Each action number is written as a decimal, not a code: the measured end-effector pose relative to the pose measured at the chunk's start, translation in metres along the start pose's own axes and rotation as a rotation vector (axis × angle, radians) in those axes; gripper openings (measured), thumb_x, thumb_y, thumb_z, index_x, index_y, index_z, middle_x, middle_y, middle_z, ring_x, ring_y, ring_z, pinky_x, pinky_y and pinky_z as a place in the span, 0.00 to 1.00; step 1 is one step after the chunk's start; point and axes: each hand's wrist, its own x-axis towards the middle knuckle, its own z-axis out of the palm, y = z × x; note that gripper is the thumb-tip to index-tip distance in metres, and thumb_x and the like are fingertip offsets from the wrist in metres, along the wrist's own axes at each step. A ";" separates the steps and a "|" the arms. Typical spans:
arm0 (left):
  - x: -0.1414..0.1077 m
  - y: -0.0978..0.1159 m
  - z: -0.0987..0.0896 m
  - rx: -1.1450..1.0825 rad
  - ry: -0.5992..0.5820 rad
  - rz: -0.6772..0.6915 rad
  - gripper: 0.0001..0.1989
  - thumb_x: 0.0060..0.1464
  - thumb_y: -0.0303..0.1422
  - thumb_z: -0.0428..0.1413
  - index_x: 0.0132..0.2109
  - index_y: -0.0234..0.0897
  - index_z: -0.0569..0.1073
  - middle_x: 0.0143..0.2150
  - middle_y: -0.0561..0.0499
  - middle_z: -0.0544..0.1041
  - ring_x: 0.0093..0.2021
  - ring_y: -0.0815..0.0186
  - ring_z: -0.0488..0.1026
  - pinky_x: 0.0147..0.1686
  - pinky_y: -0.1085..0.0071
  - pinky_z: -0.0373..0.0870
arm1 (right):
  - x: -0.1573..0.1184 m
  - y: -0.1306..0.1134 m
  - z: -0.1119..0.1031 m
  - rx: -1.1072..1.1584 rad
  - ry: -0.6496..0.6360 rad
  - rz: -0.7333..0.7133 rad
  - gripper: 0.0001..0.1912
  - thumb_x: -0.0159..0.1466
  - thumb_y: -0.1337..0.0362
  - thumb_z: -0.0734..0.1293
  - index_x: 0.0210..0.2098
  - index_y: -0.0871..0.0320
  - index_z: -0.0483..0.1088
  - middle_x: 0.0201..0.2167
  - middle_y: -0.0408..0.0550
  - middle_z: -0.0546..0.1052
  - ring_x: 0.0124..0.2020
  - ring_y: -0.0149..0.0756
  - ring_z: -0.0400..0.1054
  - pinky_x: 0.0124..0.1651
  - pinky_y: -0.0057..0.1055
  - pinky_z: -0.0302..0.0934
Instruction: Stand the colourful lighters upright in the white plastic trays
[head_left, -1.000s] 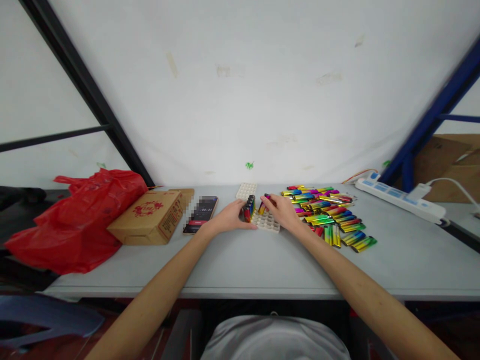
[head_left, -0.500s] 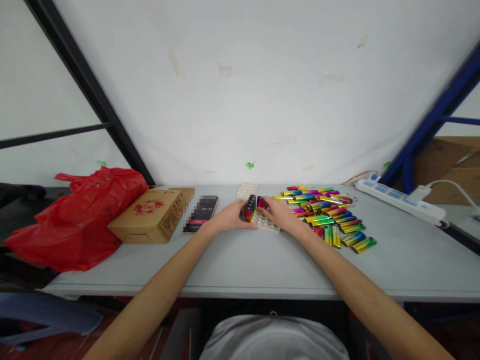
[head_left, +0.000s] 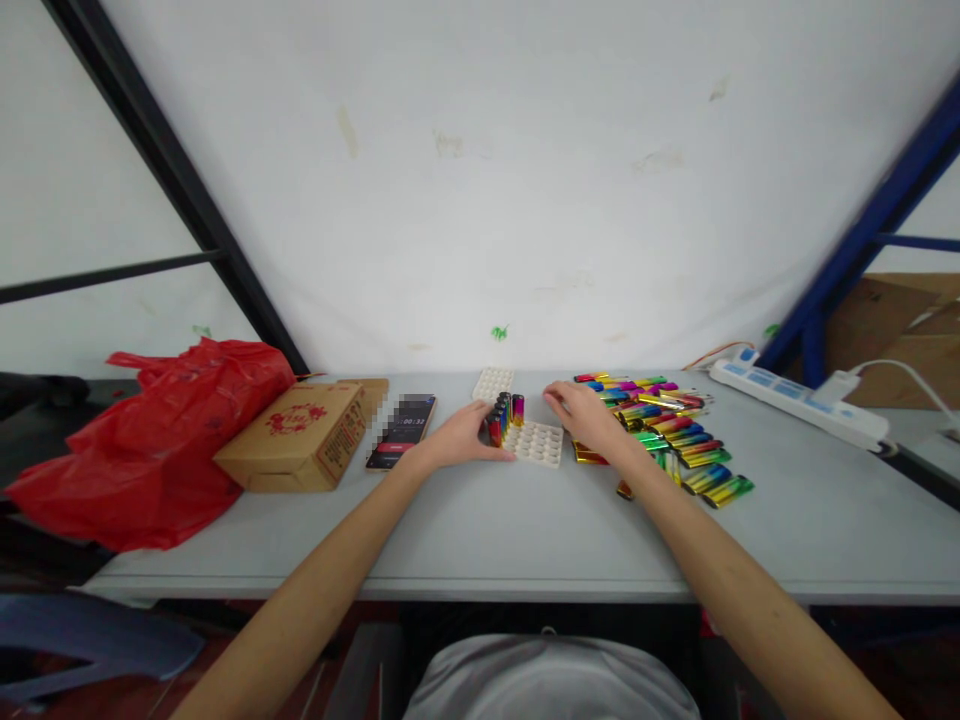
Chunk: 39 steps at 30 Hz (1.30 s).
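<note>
A white tray with round hollows lies on the table, and several shiny multicoloured lighter-shaped tubes stand upright at its left end. My left hand grips that end, thumb along the near edge and fingers behind the standing tubes. A purple-and-yellow tube stands just right of the row. My right hand is at the left side of a loose pile of similar tubes, its fingers curled. Whatever is between those fingertips is hidden.
A second white tray lies behind, near the wall. To the left are a phone, a cardboard box and a red plastic bag. A white power strip lies at the right.
My right hand has left the tray and moved right to the pile, uncovering the purple-and-yellow tube standing in the tray. My left hand has stayed in place.
</note>
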 end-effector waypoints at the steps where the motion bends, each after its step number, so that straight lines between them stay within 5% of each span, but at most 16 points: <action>1: 0.000 0.000 0.000 -0.001 0.003 -0.004 0.38 0.43 0.57 0.70 0.52 0.35 0.75 0.52 0.41 0.78 0.51 0.47 0.76 0.54 0.55 0.73 | 0.000 0.007 -0.003 -0.062 0.006 0.047 0.14 0.76 0.65 0.59 0.48 0.61 0.76 0.46 0.57 0.81 0.49 0.44 0.74 0.55 0.35 0.61; 8: 0.000 -0.002 0.001 0.030 0.015 -0.021 0.38 0.40 0.59 0.70 0.49 0.34 0.75 0.50 0.41 0.78 0.49 0.47 0.76 0.53 0.55 0.73 | -0.004 0.042 -0.019 -0.312 -0.073 0.331 0.22 0.70 0.77 0.57 0.55 0.65 0.77 0.52 0.65 0.80 0.54 0.50 0.74 0.57 0.39 0.62; 12: 0.000 -0.001 0.001 0.037 0.004 -0.032 0.37 0.41 0.58 0.70 0.48 0.34 0.75 0.50 0.41 0.78 0.49 0.48 0.76 0.53 0.56 0.73 | -0.007 0.044 -0.018 -0.381 -0.191 0.417 0.22 0.68 0.78 0.57 0.53 0.63 0.77 0.50 0.65 0.81 0.53 0.53 0.76 0.53 0.41 0.64; 16: 0.000 0.000 0.000 0.020 0.004 -0.024 0.36 0.42 0.57 0.70 0.48 0.35 0.74 0.50 0.41 0.78 0.48 0.49 0.76 0.52 0.56 0.73 | -0.007 0.038 -0.018 -0.385 -0.177 0.431 0.20 0.69 0.76 0.59 0.52 0.61 0.78 0.50 0.65 0.81 0.53 0.55 0.75 0.53 0.44 0.64; 25: -0.001 0.002 -0.001 0.008 0.008 -0.026 0.35 0.41 0.57 0.71 0.47 0.35 0.75 0.49 0.42 0.78 0.48 0.48 0.76 0.52 0.56 0.74 | -0.002 0.023 -0.021 -0.213 0.057 0.283 0.19 0.77 0.60 0.58 0.56 0.60 0.76 0.46 0.61 0.83 0.47 0.49 0.77 0.50 0.37 0.63; 31: -0.001 0.003 -0.001 -0.015 0.015 -0.020 0.37 0.42 0.56 0.71 0.51 0.35 0.75 0.52 0.41 0.79 0.51 0.47 0.76 0.53 0.55 0.73 | 0.000 0.010 -0.006 -0.079 0.121 0.220 0.15 0.74 0.57 0.63 0.52 0.57 0.77 0.36 0.52 0.83 0.38 0.44 0.77 0.43 0.33 0.62; 35: -0.001 0.003 -0.002 -0.010 0.008 -0.011 0.37 0.42 0.56 0.71 0.51 0.34 0.75 0.51 0.40 0.79 0.51 0.46 0.77 0.53 0.56 0.74 | 0.002 0.001 -0.001 -0.014 0.153 0.187 0.16 0.70 0.51 0.67 0.34 0.57 0.74 0.26 0.47 0.78 0.29 0.39 0.71 0.36 0.31 0.58; 39: -0.001 0.003 -0.001 -0.022 0.017 -0.007 0.37 0.42 0.55 0.72 0.51 0.35 0.75 0.52 0.40 0.79 0.52 0.46 0.76 0.54 0.55 0.74 | 0.003 -0.009 -0.001 0.118 0.204 0.146 0.26 0.74 0.46 0.58 0.24 0.54 0.64 0.23 0.47 0.74 0.27 0.37 0.68 0.34 0.32 0.56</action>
